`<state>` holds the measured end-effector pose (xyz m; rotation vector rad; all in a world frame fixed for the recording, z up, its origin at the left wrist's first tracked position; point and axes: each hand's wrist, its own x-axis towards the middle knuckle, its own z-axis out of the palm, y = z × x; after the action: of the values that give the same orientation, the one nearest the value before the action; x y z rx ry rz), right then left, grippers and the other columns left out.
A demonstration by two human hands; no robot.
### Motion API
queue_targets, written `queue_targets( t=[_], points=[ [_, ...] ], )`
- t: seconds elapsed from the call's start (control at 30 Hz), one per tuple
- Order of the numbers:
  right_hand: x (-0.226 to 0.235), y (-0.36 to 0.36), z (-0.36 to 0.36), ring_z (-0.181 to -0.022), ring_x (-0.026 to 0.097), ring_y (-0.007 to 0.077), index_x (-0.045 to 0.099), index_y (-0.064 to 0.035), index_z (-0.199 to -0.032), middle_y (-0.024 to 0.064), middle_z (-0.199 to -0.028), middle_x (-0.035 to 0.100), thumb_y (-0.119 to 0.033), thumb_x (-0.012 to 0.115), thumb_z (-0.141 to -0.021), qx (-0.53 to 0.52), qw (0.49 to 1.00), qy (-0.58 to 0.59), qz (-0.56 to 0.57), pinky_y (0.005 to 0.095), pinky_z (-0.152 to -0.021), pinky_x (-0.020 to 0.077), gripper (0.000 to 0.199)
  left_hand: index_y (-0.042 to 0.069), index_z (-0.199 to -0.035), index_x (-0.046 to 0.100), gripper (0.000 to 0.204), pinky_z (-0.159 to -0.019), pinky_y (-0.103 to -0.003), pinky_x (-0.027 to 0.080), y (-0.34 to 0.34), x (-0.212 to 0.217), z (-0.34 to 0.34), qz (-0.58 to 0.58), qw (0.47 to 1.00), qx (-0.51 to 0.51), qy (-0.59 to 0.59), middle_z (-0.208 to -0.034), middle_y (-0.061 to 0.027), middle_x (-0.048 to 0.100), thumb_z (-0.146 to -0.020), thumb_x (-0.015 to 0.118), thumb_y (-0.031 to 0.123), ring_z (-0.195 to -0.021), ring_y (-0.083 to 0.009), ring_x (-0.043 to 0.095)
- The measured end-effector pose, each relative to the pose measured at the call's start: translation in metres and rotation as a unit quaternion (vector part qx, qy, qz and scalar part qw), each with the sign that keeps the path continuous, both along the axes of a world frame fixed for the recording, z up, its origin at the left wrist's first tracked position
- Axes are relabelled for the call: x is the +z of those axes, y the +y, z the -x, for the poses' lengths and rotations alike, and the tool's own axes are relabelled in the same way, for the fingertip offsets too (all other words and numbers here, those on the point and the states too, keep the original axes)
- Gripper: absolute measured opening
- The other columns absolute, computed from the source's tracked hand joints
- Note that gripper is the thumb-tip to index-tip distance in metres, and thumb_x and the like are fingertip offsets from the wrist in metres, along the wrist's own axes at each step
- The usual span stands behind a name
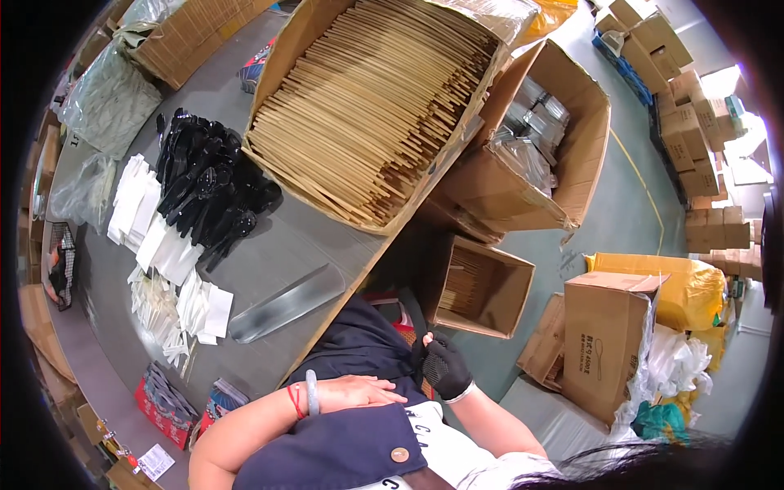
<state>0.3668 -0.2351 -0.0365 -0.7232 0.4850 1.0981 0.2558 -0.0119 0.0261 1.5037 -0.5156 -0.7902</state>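
Navy cloth point(359, 339) is touched by flat left fingers point(384, 394), best held relaxed; black-gloved right hand point(447, 371) is curled, grip untellable.

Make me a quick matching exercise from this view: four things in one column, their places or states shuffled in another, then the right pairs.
Things:
1. Left hand
2. Right hand
3. Black spoons
4. Large batch of wooden sticks

Places or states:
A. Heaped on the grey table beside white packets
B. Bare, over dark clothing
C. Filling the biggest open carton
D. Wearing a black glove

Pairs: 1-B, 2-D, 3-A, 4-C
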Motion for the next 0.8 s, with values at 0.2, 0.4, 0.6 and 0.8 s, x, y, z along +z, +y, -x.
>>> queue_targets(
  t=[0.2, 0.4, 0.6, 0.8],
  points=[
    [-0.003, -0.002, 0.001, -0.085, 0.058, 0.0105, 0.060, -0.0023, -0.100, 0.0019, -0.089, 0.061, -0.006, 0.056, -0.094, -0.016, 0.998, -0.006, 0.055, 0.0234, -0.077, 0.0441, 0.009, 0.008, -0.128, 0.058, 0.038, -0.108, -0.040, 0.036, -0.004, -0.001, -0.005, 0.011, 0.998, 0.058, 0.004, -0.137, -0.0109, 0.053, -0.102, 0.040, 0.030, -0.132, -0.0318, 0.044],
    [0.014, 0.003, 0.002, -0.082, 0.057, 0.0108, 0.058, -0.0034, -0.101, 0.0019, -0.087, 0.060, -0.006, 0.055, -0.095, 0.001, 0.997, -0.037, 0.061, 0.0243, -0.075, 0.0453, 0.008, 0.002, -0.099, 0.069, 0.038, -0.078, -0.038, 0.053, -0.022, -0.032, -0.041, -0.233, 0.942, 0.236, 0.051, -0.091, -0.0178, 0.069, -0.083, 0.067, 0.037, -0.086, -0.0311, 0.067],
    [0.033, 0.000, 0.003, -0.080, 0.058, 0.0115, 0.057, -0.0035, -0.102, 0.0028, -0.087, 0.061, -0.008, 0.054, -0.096, 0.017, 0.995, -0.053, 0.085, 0.0245, -0.072, 0.0473, 0.008, 0.001, -0.096, 0.070, 0.049, -0.088, -0.041, 0.050, -0.047, -0.034, -0.056, -0.299, 0.950, 0.087, -0.009, -0.093, -0.0220, 0.068, -0.078, 0.068, 0.047, -0.093, -0.0362, 0.065],
    [0.029, -0.007, -0.001, -0.081, 0.058, 0.0177, 0.056, -0.0048, -0.098, 0.0061, -0.086, 0.059, -0.014, 0.051, -0.097, -0.036, 0.998, 0.051, 0.032, 0.0306, -0.072, 0.0476, 0.011, 0.003, -0.099, 0.070, 0.049, -0.092, -0.040, 0.048, -0.051, -0.029, -0.058, -0.345, 0.936, 0.069, 0.010, -0.100, -0.0192, 0.067, -0.079, 0.067, 0.048, -0.099, -0.0328, 0.063]
  ],
)
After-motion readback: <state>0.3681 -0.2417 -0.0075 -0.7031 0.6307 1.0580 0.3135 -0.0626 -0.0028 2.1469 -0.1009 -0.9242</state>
